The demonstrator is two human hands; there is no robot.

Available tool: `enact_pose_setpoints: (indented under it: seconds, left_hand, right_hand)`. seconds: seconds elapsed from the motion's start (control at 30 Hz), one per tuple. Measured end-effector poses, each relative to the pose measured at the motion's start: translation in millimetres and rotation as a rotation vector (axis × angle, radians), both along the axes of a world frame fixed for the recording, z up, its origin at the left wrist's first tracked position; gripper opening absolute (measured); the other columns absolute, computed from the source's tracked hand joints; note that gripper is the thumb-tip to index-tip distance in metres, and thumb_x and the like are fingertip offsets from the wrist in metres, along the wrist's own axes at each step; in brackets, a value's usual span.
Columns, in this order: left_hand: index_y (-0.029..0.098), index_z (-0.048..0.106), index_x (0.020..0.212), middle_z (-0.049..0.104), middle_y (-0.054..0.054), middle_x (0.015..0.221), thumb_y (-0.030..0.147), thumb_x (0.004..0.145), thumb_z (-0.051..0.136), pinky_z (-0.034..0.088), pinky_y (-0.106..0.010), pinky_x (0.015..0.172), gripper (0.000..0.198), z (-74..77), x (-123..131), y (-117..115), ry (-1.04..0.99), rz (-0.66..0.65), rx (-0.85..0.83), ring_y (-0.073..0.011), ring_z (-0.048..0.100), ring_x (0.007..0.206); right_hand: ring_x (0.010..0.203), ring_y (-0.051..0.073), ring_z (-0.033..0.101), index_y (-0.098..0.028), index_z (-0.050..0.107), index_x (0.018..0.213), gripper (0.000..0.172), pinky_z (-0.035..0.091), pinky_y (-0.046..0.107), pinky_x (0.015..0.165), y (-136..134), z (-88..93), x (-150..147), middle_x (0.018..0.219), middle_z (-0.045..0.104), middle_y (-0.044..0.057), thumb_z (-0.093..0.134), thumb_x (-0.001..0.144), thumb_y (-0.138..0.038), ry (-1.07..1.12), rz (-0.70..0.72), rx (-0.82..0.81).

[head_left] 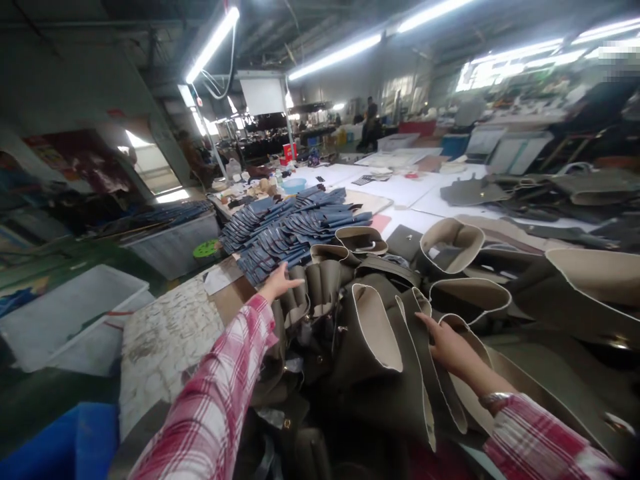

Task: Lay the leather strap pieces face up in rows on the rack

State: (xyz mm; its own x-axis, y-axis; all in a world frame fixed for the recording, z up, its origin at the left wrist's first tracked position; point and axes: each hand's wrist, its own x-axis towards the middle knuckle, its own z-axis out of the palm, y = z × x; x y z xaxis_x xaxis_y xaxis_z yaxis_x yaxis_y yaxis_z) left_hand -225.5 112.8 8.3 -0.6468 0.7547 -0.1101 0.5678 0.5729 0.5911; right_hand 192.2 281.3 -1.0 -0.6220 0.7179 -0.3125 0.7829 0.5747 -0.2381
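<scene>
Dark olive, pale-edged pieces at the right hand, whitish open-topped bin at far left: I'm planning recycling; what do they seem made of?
Dark olive pieces: probably leather or imitation leather, matte, given smooth, stiffly curving faces. Whitish bin: likely plastic, smooth, given thin, cloudy walls.

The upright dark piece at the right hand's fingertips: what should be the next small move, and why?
Probably the right hand should pinch the upright dark piece by its pale edge: that hand is close to this edge, while the left hand, spread open, is farther off, beside the blue pieces.
</scene>
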Motion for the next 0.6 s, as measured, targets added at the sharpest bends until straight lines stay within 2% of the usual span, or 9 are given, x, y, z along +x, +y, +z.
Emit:
enact_pose_setpoints:
  seconds: [0.07,0.13,0.2,0.23,0.3,0.37,0.43,0.5,0.6]
  left_hand:
    - [0.009,0.051,0.119,0.062,-0.01,0.093,0.042,0.06,0.075,0.044,-0.032,0.082,0.071,-15.6,5,2,-0.072,-0.051,-0.077,-0.0239,0.059,0.089]
    - [0.008,0.048,0.121,0.061,-0.009,0.089,0.04,0.059,0.075,0.045,-0.031,0.076,0.075,-14.8,12,-7,-0.041,-0.006,-0.051,-0.0231,0.059,0.083]
    - [0.007,0.045,0.124,0.059,-0.011,0.098,0.04,0.059,0.075,0.045,-0.031,0.077,0.078,-1.8,18,-19,-0.048,0.046,-0.018,-0.0236,0.058,0.088]
    - [0.008,0.046,0.122,0.058,-0.012,0.101,0.039,0.059,0.074,0.045,-0.031,0.079,0.075,6.4,21,-25,-0.073,0.032,-0.009,-0.0237,0.057,0.092]
    - [0.012,0.051,0.115,0.058,-0.01,0.105,0.032,0.06,0.073,0.044,-0.03,0.083,0.063,20.4,29,-38,-0.095,-0.085,-0.029,-0.0232,0.056,0.097]
    - [0.015,0.05,0.114,0.059,-0.009,0.106,0.026,0.062,0.07,0.043,-0.031,0.085,0.057,26.3,37,-51,-0.011,-0.196,-0.124,-0.0237,0.056,0.098]
    - [0.015,0.047,0.117,0.06,-0.011,0.106,0.024,0.065,0.068,0.043,-0.032,0.084,0.057,23.6,42,-62,0.095,-0.221,-0.268,-0.0252,0.057,0.097]
    - [0.013,0.044,0.121,0.058,-0.013,0.11,0.023,0.067,0.066,0.043,-0.032,0.086,0.059,16.6,43,-71,0.156,-0.207,-0.364,-0.0262,0.056,0.101]
    - [0.011,0.04,0.127,0.047,-0.017,0.124,0.024,0.066,0.066,0.04,-0.032,0.093,0.068,8.7,36,-78,0.218,-0.187,-0.372,-0.0268,0.051,0.111]
  right_hand:
    - [0.084,0.021,0.059,-0.016,0.04,0.135,0.054,0.044,0.028,0.072,-2,-0.9,1,0.106,0.053,0.013,0.044,0.081,-0.015,0.04,0.004,0.036]
    - [0.089,0.021,0.058,-0.013,0.045,0.131,0.049,0.044,0.028,0.074,-1,1.5,-3,0.11,0.052,0.013,0.039,0.082,-0.011,0.088,0.04,0.09]
    - [0.092,0.02,0.057,-0.011,0.048,0.127,0.047,0.043,0.028,0.078,2,8.0,-13,0.113,0.052,0.013,0.036,0.082,-0.008,0.138,0.109,0.126]
    - [0.092,0.019,0.056,-0.011,0.05,0.124,0.046,0.042,0.027,0.08,5,12.3,-19,0.113,0.052,0.012,0.035,0.082,-0.007,0.165,0.153,0.141]
    - [0.094,0.018,0.055,-0.013,0.054,0.119,0.042,0.041,0.026,0.082,12,21.0,-32,0.112,0.053,0.011,0.033,0.083,-0.007,0.222,0.233,0.174]
    - [0.094,0.018,0.055,-0.016,0.058,0.112,0.037,0.04,0.025,0.08,20,26.3,-42,0.11,0.053,0.01,0.033,0.085,-0.01,0.225,0.262,0.196]
    - [0.09,0.019,0.056,-0.017,0.06,0.109,0.032,0.04,0.026,0.076,27,26.1,-45,0.108,0.053,0.011,0.036,0.087,-0.017,0.129,0.214,0.165]
    - [0.083,0.019,0.057,-0.017,0.059,0.113,0.033,0.04,0.028,0.074,34,21.8,-40,0.105,0.052,0.013,0.042,0.087,-0.026,0.014,0.113,0.106]
    - [0.084,0.02,0.057,-0.022,0.053,0.126,0.045,0.041,0.029,0.076,39,15.6,-21,0.106,0.051,0.013,0.051,0.083,-0.038,-0.018,0.005,0.026]
